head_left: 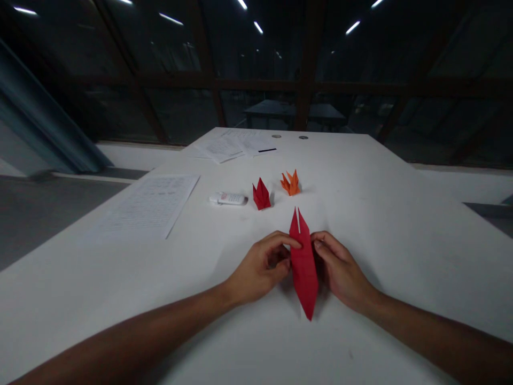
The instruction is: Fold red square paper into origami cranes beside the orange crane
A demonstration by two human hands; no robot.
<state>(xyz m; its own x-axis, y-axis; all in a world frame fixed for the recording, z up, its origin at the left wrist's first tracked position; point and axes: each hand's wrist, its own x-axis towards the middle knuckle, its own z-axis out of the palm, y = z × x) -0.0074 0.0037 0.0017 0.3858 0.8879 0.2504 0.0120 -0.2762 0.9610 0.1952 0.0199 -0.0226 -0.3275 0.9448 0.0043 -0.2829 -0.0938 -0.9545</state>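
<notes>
A long folded red paper (304, 270) is held above the white table, with two narrow points at its far end and one point at its near end. My left hand (262, 266) grips its left edge, the index finger lying across the front. On the other side, my right hand (340, 267) pinches the right edge between thumb and fingers; some of those fingertips are hidden behind the paper. Beyond the hands stand a small red folded paper piece (262, 194) and an orange one (291, 183).
The white table (401, 214) bears a white tube-like item (227, 199) left of the small red piece. A printed sheet (148, 206) lies at the left, more papers (228, 144) at the far end. Two small round objects (276, 136) sit near the far edge, before dark windows.
</notes>
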